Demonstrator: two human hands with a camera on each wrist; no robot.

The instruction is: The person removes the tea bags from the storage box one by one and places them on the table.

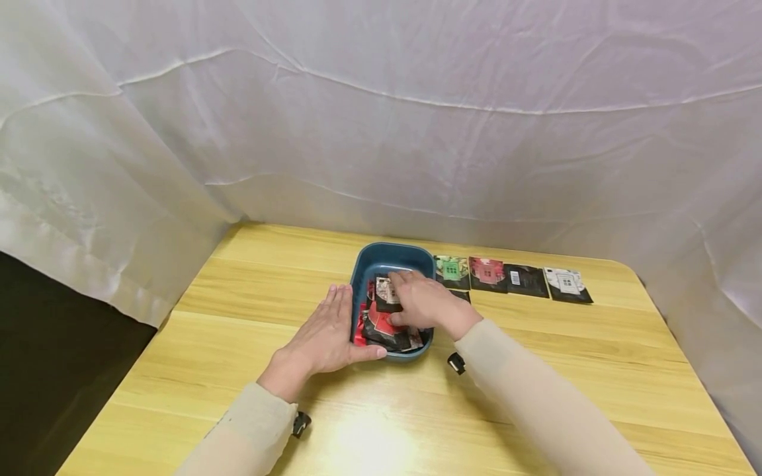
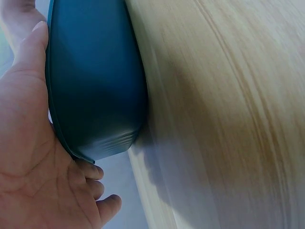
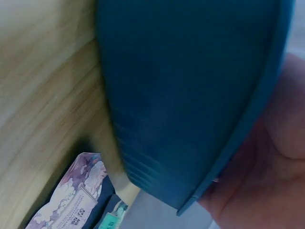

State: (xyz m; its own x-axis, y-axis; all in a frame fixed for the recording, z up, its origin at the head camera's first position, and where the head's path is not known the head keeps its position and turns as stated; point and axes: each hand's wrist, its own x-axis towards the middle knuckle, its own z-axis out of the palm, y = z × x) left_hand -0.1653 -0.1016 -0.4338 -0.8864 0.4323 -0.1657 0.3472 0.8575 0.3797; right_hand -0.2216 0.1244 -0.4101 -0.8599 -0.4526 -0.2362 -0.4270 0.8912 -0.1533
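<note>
A deep blue plastic bin (image 1: 393, 250) stands on the table, loosely filled with flat sachets. Against its left rim rests my left hand (image 1: 324, 334), fingers straight and thumb along the near corner; the left wrist view has this hand (image 2: 43, 157) beside the bin's outer wall (image 2: 95, 76). Reaching over the right rim, my right hand (image 1: 424, 301) is inside the bin, its thumb and fingers spread apart. Its fingertips are at a black-and-white sachet (image 1: 387, 291). A red-and-black sachet (image 1: 383, 324) lies under the thumb.
Right of the bin, a row holds a green sachet (image 1: 452, 270), a red sachet (image 1: 488, 272), a black sachet with a barcode (image 1: 526, 281) and a white-and-black sachet (image 1: 567, 284). A purple-patterned sachet (image 3: 76, 195) lies close by the bin. Pale curtains (image 1: 417, 152) hang behind the table (image 1: 571, 357).
</note>
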